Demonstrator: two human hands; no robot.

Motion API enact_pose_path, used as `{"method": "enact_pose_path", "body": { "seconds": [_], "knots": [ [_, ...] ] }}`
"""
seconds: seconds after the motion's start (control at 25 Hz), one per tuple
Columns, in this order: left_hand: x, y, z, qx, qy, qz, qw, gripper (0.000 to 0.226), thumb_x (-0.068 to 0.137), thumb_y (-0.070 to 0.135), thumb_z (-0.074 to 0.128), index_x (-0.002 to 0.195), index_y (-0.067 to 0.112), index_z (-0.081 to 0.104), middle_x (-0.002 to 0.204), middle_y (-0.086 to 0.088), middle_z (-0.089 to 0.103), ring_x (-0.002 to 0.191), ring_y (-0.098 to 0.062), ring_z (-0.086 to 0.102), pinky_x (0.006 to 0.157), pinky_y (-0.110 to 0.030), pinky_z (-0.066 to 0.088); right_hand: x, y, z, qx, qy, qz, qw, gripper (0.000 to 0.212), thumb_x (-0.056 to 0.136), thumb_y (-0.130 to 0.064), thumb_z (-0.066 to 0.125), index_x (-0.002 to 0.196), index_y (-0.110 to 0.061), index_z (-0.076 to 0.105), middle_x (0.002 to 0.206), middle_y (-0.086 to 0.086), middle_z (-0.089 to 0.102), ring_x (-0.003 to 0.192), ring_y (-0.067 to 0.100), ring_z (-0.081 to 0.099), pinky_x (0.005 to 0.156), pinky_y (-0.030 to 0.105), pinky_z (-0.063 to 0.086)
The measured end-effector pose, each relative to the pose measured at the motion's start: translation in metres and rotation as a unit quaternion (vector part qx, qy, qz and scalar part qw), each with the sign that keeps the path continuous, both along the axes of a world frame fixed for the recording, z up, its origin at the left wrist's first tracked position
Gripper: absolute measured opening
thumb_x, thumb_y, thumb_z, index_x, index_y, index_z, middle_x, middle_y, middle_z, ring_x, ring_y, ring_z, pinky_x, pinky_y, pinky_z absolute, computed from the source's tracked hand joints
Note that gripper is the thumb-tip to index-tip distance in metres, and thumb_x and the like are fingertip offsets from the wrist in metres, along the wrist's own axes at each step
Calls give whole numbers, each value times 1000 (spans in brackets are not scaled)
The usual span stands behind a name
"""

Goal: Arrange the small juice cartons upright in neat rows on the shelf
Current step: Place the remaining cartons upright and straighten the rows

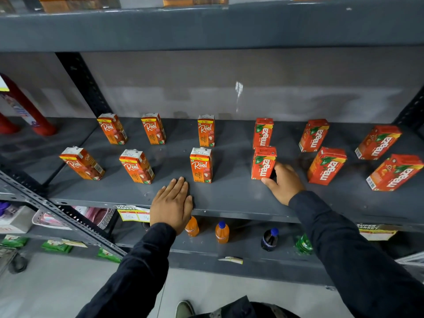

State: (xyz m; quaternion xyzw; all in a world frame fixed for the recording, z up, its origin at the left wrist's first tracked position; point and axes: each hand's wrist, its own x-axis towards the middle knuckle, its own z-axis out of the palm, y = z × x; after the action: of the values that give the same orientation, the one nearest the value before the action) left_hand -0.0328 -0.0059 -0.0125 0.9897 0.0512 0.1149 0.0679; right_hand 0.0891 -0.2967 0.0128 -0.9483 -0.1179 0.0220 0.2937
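Observation:
Several small orange juice cartons stand upright in two rows on the grey shelf (pixel 229 198). Real cartons fill the left half, such as the front one (pixel 201 165). Maaza cartons fill the right half. My right hand (pixel 283 182) wraps the front Maaza carton (pixel 263 162), thumb at its base, fingers behind its right side. Directly behind it stands another Maaza carton (pixel 263 131). My left hand (pixel 172 204) lies flat, palm down, on the shelf's front edge, just left of the front Real carton, holding nothing.
Red bottles (pixel 29 111) stand on the neighbouring shelf at far left. On the shelf below are orange drink bottles (pixel 222 231), a dark bottle (pixel 269 239) and a green one (pixel 303 244). Price labels (pixel 133 213) hang from the shelf edge. An upper shelf overhangs.

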Motion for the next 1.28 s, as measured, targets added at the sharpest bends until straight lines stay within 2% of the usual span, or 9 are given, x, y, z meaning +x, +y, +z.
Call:
{"method": "enact_pose_path", "body": {
  "seconds": [0.36, 0.76, 0.96, 1.04, 1.16, 1.2, 1.28],
  "knots": [
    [0, 0, 0, 9, -1, -1, 1000, 55, 91, 39, 27, 128, 7, 53, 137, -10, 49, 128, -28, 42, 105, -43, 29, -8, -1, 5, -20, -16, -13, 1000, 30, 86, -28, 60, 109, -10, 54, 113, 16, 61, 108, 33, 53, 90, 41, 41],
    [0, -2, 2, 11, 1, -1, 1000, 55, 91, 39, 27, 127, 6, 54, 135, -11, 51, 126, -29, 44, 104, -44, 29, -11, -2, 7, -29, 5, -8, 1000, 34, 87, -34, 59, 113, -15, 53, 116, 12, 60, 111, 30, 51, 93, 41, 40],
    [-1, -3, 3, 12, 1, 3, 1000, 55, 91, 38, 27, 127, 6, 54, 135, -11, 51, 126, -29, 45, 104, -44, 30, -15, -1, 7, -31, -16, -8, 999, 36, 85, -33, 61, 114, -15, 52, 116, 12, 61, 110, 31, 54, 93, 42, 42],
    [-1, -3, 4, 10, 0, 2, 1000, 54, 91, 38, 28, 126, 6, 55, 134, -11, 52, 125, -30, 46, 103, -45, 31, -14, -2, 7, 12, -29, 0, 1000, 41, 80, -32, 66, 116, -19, 50, 114, 6, 62, 108, 26, 56, 91, 39, 44],
    [-1, -3, 4, 9, -2, 0, 1000, 53, 90, 37, 30, 124, 6, 56, 133, -12, 53, 124, -30, 47, 103, -45, 32, -19, -8, 4, 119, -51, -26, 991, 65, 71, -32, 74, 127, -23, 42, 108, -4, 57, 101, 14, 54, 85, 33, 46],
    [-1, -3, 4, 9, -3, 0, 1000, 53, 90, 37, 30, 124, 6, 56, 132, -12, 53, 124, -30, 47, 102, -45, 32, -25, -9, 0, 159, -74, -47, 983, 66, 70, -30, 74, 127, -22, 43, 102, -3, 55, 94, 15, 54, 81, 33, 47],
    [-1, -2, 3, 4, -7, -2, 1000, 53, 91, 37, 29, 124, 5, 56, 133, -12, 53, 124, -31, 47, 102, -46, 33, -40, -13, -8, 240, -150, -108, 953, 55, 69, -27, 73, 118, -15, 49, 90, 2, 49, 80, 19, 50, 73, 36, 48]
  ]
}}
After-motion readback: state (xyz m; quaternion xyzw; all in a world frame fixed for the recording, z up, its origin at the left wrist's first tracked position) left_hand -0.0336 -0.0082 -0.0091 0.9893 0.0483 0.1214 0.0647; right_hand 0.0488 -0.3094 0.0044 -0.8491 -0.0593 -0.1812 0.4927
